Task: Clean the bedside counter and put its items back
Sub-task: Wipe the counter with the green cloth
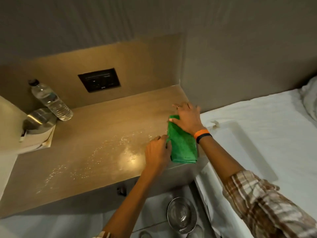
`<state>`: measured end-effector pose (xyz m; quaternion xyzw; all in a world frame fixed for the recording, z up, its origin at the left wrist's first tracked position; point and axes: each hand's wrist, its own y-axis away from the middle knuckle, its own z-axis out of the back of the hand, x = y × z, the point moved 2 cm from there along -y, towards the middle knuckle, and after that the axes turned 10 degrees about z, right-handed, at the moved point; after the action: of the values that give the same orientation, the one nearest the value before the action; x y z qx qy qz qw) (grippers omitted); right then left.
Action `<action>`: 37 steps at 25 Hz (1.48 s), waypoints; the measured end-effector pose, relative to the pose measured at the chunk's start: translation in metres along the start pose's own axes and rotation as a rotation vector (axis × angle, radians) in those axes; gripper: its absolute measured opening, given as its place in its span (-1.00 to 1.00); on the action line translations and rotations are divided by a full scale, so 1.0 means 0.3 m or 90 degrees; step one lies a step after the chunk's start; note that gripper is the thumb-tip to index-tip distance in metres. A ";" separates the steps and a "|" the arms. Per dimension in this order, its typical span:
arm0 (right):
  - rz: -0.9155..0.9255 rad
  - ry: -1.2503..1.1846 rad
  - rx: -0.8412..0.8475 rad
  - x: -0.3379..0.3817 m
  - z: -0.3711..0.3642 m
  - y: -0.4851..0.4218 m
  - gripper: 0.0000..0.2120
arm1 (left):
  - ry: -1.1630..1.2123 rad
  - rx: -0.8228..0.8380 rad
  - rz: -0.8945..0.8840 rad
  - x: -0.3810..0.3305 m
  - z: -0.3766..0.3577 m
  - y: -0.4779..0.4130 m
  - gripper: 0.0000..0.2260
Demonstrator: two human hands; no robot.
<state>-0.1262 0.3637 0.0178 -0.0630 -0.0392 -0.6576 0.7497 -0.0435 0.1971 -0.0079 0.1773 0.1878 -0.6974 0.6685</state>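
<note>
A folded green cloth (182, 145) lies on the right end of the tan bedside counter (96, 134). My right hand (186, 117) presses flat on the cloth's far end, fingers spread. Fingers of my left hand (157, 152) pinch the cloth's left edge near its middle. Wet droplets (96, 152) streak across the counter's middle towards its front left. At the back left corner stands a clear water bottle (50, 100) with a dark cap.
A lamp base (38, 120) on a notepad (36, 140) sits at the counter's left end. A dark switch panel (99, 79) is set in the back wall. The white bed (257, 126) adjoins on the right. A wire bin (181, 214) stands on the floor below.
</note>
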 end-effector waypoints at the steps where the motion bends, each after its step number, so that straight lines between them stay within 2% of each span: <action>1: -0.057 -0.020 -0.034 0.019 -0.029 0.026 -0.44 | -0.005 -0.015 -0.011 0.036 0.009 -0.033 -0.75; 3: -0.166 -0.081 -0.063 0.077 -0.121 0.113 -0.41 | -0.002 -0.045 -0.043 0.119 0.036 -0.128 -0.72; 4: -0.191 -0.096 -0.030 0.116 -0.172 0.158 -0.35 | -0.022 -0.052 -0.056 0.161 0.052 -0.189 -0.69; 7: -0.194 -0.059 0.019 0.172 -0.258 0.178 -0.30 | -0.139 0.008 -0.045 0.287 0.079 -0.383 -0.53; 11: -0.216 -0.052 0.003 0.105 -0.247 -0.010 -0.31 | -0.198 0.076 -0.001 0.443 0.070 -0.526 -0.36; 15: -0.194 -0.035 0.045 0.056 -0.223 -0.293 -0.33 | -0.215 0.053 0.010 0.493 0.042 -0.550 -0.33; 17: -0.114 -0.038 0.059 0.077 -0.217 -0.419 -0.36 | -0.202 0.027 0.006 0.515 0.022 -0.561 -0.33; 20: 0.153 0.016 0.087 0.106 -0.232 -0.461 -0.40 | -0.197 0.013 0.007 0.524 0.003 -0.574 -0.33; 22: 0.246 0.030 0.098 0.051 -0.227 -0.408 -0.42 | -0.201 0.014 0.009 0.525 0.009 -0.568 -0.33; 26: 0.092 0.012 0.040 -0.153 -0.199 -0.163 -0.43 | -0.201 0.025 0.008 0.523 0.019 -0.572 -0.33; 28: 0.026 -0.013 0.032 -0.182 -0.198 0.027 -0.41 | -0.199 0.027 0.007 0.524 0.013 -0.572 -0.31; 33: -0.065 -0.030 0.024 0.090 -0.257 0.352 -0.37 | -0.189 0.035 -0.003 0.515 0.024 -0.566 -0.30; 37: -0.010 -0.065 0.023 0.319 -0.299 0.289 -0.36 | -0.189 0.051 0.000 0.498 0.038 -0.560 -0.31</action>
<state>-0.0298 0.2677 -0.0612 -0.0824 -0.0898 -0.6587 0.7425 -0.2178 0.0682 -0.0683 0.0989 0.0590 -0.7230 0.6811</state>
